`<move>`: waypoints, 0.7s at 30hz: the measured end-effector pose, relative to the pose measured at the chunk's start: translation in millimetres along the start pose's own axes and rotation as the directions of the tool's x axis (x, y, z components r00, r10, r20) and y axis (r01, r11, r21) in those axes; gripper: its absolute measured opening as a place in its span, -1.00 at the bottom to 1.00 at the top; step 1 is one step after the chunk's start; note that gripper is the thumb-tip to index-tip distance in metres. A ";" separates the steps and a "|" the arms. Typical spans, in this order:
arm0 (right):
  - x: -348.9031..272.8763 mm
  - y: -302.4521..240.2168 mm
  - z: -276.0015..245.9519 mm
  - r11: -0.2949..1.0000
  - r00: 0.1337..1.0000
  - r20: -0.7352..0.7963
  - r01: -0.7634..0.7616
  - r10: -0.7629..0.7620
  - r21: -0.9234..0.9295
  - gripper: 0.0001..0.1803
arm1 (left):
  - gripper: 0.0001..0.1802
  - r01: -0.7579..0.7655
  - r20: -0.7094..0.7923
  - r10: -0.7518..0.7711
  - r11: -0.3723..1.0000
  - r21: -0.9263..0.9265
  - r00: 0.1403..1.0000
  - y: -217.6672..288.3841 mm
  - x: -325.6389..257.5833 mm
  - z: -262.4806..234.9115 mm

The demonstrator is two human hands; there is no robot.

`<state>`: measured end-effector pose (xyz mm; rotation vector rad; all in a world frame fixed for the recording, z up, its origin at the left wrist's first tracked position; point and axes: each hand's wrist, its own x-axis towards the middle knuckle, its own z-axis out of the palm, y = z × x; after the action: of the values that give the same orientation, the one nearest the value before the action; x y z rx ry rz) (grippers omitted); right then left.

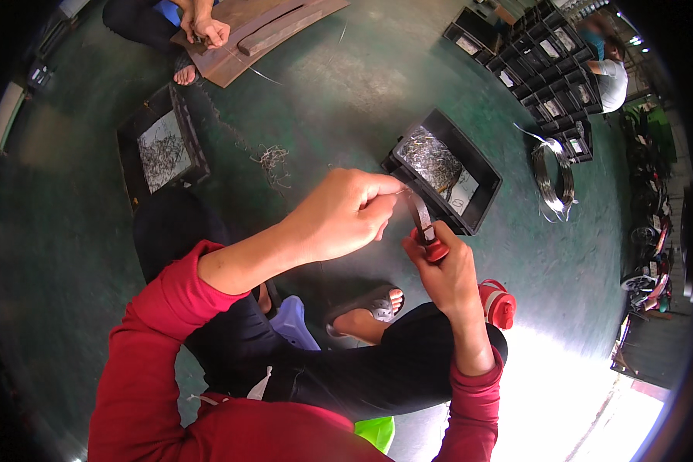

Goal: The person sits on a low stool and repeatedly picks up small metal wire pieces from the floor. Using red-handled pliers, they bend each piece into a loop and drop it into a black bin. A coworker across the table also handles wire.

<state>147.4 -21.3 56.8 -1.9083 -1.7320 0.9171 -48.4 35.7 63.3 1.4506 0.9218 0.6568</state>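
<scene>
My right hand [452, 271] is wrapped round the red handle of a hand tool [420, 215] with a curved, dark metal end pointing up and away. Its exact kind is hard to make out. My left hand [345, 209] is closed in a pinch, thumb against forefinger, right at the tool's tip. Whatever lies between those fingertips is too small to name. Just beyond both hands sits a black plastic crate [481, 202], holding a heap of small, shiny metal wire pieces [433, 160] and a pale sheet.
Another black crate [199, 146] with wire pieces stands at the left, and loose wire [272, 160] lies between. A wire coil [552, 179] and stacked crates [543, 73] are at the right. A red container [498, 305] stands by my knee. Another person's hands [206, 29] work over a brown board [242, 61].
</scene>
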 end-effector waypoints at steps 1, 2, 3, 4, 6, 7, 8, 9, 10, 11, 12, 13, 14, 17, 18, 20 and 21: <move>0.8 0.0 1.8 1.000 1.000 -0.012 0.000 0.000 -0.005 -0.75 | -0.71 0.007 -0.008 -0.006 1.000 0.006 1.000 -0.3 -1.5 0.8; 1.5 -0.1 2.9 1.000 1.000 -0.023 -0.007 0.007 -0.010 -0.75 | -0.71 0.013 -0.017 -0.012 1.000 0.011 1.000 -0.7 -3.0 1.2; 2.1 -0.1 3.6 1.000 0.999 -0.032 0.009 -0.009 -0.013 -0.75 | -0.71 -0.020 -0.030 0.020 1.000 0.011 0.999 -1.4 -4.2 1.6; 2.7 -0.1 4.3 1.000 0.999 -0.039 0.017 -0.018 -0.017 -0.75 | -0.71 0.008 -0.039 -0.007 1.000 0.028 0.999 -2.3 -4.6 2.1; 3.6 -0.1 6.2 0.999 0.998 -0.060 0.036 -0.037 -0.021 -0.76 | -0.71 -0.015 -0.064 0.019 0.998 0.056 0.998 -4.7 -4.8 3.3; 4.5 -0.2 7.3 0.999 0.996 -0.073 0.047 -0.048 -0.022 -0.76 | -0.71 -0.020 -0.078 0.026 0.997 0.068 0.997 -5.8 -4.4 4.1; 5.4 -0.1 8.6 0.998 0.994 -0.087 0.058 -0.060 -0.023 -0.76 | -0.71 -0.028 -0.092 0.036 0.996 0.083 0.995 -6.9 -3.9 5.0; 6.2 0.0 9.8 0.998 0.994 -0.094 0.059 -0.061 -0.026 -0.76 | -0.72 -0.036 -0.105 0.046 0.995 0.098 0.993 -7.7 -3.7 5.8; 6.7 0.4 11.1 0.998 0.993 -0.101 0.060 -0.063 -0.030 -0.76 | -0.72 -0.030 -0.121 0.041 0.996 0.089 0.992 -8.3 -4.5 7.1; 7.2 0.6 12.2 0.998 0.992 -0.108 0.060 -0.064 -0.033 -0.76 | -0.72 -0.024 -0.135 0.035 0.996 0.080 0.990 -8.6 -5.5 8.6; 7.9 0.9 13.8 0.997 0.989 -0.124 0.072 -0.076 -0.038 -0.76 | -0.72 -0.014 -0.149 0.026 0.997 0.080 0.988 -8.6 -6.3 10.0; 8.6 1.2 15.6 0.996 0.986 -0.139 0.083 -0.089 -0.043 -0.76 | -0.73 -0.003 -0.154 0.012 0.998 0.061 0.988 -8.6 -7.0 11.2; 9.1 1.2 16.8 0.995 0.984 -0.154 0.083 -0.090 -0.052 -0.75 | -0.73 0.013 -0.157 -0.005 0.999 0.050 0.988 -8.4 -7.5 12.3; 10.8 0.9 19.8 0.993 0.978 -0.190 0.064 -0.082 -0.099 -0.73 | -0.73 0.033 -0.186 -0.031 0.999 0.007 0.982 -7.4 -8.6 16.7; 10.7 0.4 20.2 0.993 0.978 -0.195 0.060 -0.079 -0.102 -0.73 | -0.73 0.034 -0.199 -0.035 0.999 -0.008 0.979 -7.0 -8.6 17.5; 10.8 -0.9 19.2 0.990 0.971 -0.214 0.088 -0.110 -0.109 -0.73 | -0.73 0.009 -0.184 -0.026 0.996 -0.091 0.983 -6.6 -6.5 16.3; 10.9 -1.7 17.1 0.994 0.981 -0.170 0.078 -0.089 -0.073 -0.73 | -0.73 -0.014 -0.177 -0.008 0.992 -0.122 0.984 -6.1 -4.5 14.4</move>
<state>134.4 -12.6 43.7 -1.8799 -1.7439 0.6505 -39.6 24.0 56.4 1.2992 0.9983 0.8411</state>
